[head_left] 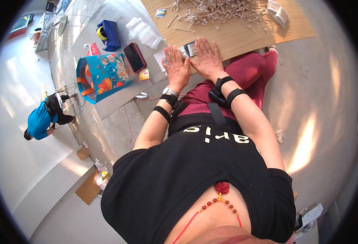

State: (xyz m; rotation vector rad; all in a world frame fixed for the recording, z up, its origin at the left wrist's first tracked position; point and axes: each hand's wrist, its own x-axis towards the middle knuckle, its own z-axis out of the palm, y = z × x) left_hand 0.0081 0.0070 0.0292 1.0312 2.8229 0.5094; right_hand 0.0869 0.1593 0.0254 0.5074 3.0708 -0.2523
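Both my hands lie near the front edge of the wooden table [244,38], fingers stretched out and pointing away from me. Between them is a small row of cotton swabs [192,49] with a dark strip across its middle. My left hand [176,70] rests at the row's left side, and my right hand [207,60] at its right, the thumbs close together. The fingers partly cover the row's ends. Farther back spreads a big loose pile of cotton swabs [221,12]. A clear plastic box with swabs [277,14] stands at the pile's right.
Left of my hands lie a dark phone [135,57] in a red case, a small yellow box [144,74] and white plastic bags [143,32]. Beyond are a blue tape dispenser [110,35] and a flowered blue bag [105,77]. A person in blue [44,118] bends over at far left.
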